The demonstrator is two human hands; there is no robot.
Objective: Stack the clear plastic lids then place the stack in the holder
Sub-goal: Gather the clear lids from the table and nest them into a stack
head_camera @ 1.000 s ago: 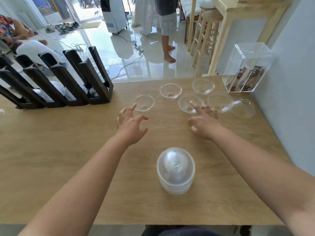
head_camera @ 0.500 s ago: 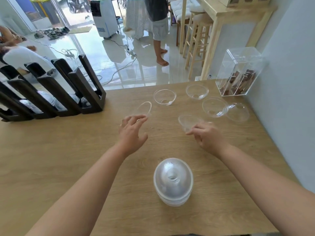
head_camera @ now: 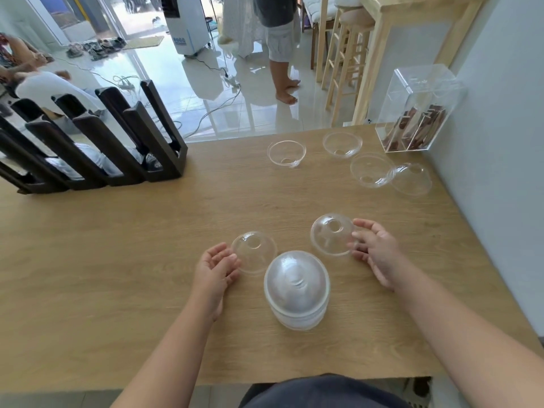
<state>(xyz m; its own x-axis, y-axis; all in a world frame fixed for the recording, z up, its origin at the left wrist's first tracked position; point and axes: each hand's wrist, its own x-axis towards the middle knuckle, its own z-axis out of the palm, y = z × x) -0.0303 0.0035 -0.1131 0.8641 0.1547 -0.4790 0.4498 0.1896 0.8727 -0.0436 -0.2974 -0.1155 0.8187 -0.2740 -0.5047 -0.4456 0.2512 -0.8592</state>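
Note:
A stack of clear dome lids (head_camera: 296, 290) stands dome-up near the table's front edge. My left hand (head_camera: 216, 267) holds one clear dome lid (head_camera: 255, 252) by its rim, just left of the stack. My right hand (head_camera: 374, 248) holds another dome lid (head_camera: 331, 234) by its rim, up and right of the stack. Several loose lids lie at the far right: one (head_camera: 286, 153), one (head_camera: 342, 144), one (head_camera: 371, 169) and one (head_camera: 411, 179). The dark wooden holder (head_camera: 153, 134) with slanted slots stands at the far left.
A clear acrylic box (head_camera: 418, 110) with brown items stands at the far right corner by the grey wall (head_camera: 500, 128). Beyond the wooden table (head_camera: 117, 260) a person stands barefoot on a glossy floor, with stools and cables nearby.
Both hands have each picked up a lid from the far row and drawn them back towards the stack, turning them dome-up. The camera has tilted slightly.

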